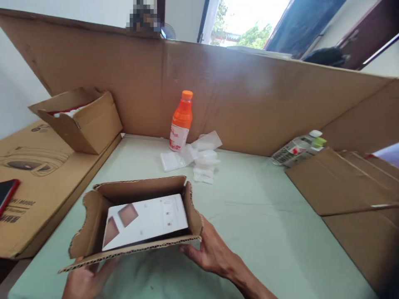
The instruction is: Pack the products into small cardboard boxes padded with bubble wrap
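An open-topped cardboard box [143, 187] with ragged cut edges stands in front of me, tilted a little toward me. Inside it lies a white printed box [152, 218] with brown squares on its face. My right hand [208, 249] grips the cardboard box at its right near corner, thumb on the near side and the fingers partly hidden behind the side wall. At the left near corner, my left hand [85, 278] is closed around the box's lower edge, slightly blurred, with its fingertips under the cardboard. Behind the box lie clear plastic wrappers [204, 160].
An orange bottle [181, 122] stands by the cardboard wall [249, 95] at the back. A clear bottle [294, 147] leans at the right near folded cardboard [336, 178]. Left are another open box [96, 120], a large flat carton [37, 195] and a red-edged phone [8, 193].
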Demonstrator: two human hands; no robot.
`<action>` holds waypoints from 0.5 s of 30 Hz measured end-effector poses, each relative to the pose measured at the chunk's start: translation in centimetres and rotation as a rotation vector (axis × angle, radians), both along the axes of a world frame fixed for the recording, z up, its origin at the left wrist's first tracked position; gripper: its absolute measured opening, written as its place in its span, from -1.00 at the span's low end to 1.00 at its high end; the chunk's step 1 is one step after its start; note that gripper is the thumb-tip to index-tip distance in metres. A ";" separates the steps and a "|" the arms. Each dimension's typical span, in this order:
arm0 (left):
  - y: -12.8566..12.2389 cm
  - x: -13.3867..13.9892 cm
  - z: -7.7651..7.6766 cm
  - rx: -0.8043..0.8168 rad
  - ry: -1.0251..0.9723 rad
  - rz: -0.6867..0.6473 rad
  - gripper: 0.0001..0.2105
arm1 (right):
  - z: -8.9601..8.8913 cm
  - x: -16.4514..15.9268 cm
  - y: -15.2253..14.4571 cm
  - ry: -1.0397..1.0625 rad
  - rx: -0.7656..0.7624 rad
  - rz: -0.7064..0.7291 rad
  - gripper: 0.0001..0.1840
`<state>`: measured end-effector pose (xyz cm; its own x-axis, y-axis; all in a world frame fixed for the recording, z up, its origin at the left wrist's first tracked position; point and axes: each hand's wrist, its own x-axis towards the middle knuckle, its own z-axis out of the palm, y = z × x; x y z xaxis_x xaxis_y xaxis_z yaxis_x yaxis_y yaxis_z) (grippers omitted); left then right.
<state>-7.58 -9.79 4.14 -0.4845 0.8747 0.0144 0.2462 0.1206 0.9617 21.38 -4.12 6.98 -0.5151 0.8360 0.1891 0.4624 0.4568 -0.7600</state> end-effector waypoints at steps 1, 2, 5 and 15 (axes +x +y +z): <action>0.5 1.2 0.3 -0.003 0.008 -0.113 -0.51 | -0.3 1.4 -0.8 -0.003 0.003 -0.036 -0.14; 1.0 2.3 0.4 -0.009 0.017 -0.233 -0.51 | -0.5 2.9 -1.5 -0.011 0.006 -0.072 -0.18; 2.2 5.3 0.1 -0.034 0.089 -0.442 -0.51 | -0.2 7.6 -3.0 -0.094 0.017 -0.152 -0.32; 0.7 6.5 -5.4 -0.184 0.241 -0.288 -0.41 | 13.4 8.8 0.8 -0.517 0.353 0.024 -0.75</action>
<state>-1.07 -9.08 -1.27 -0.2214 0.9725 -0.0721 0.5106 0.1786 0.8410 30.22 -3.36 20.41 -0.6315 0.7557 0.1736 0.7165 0.6543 -0.2420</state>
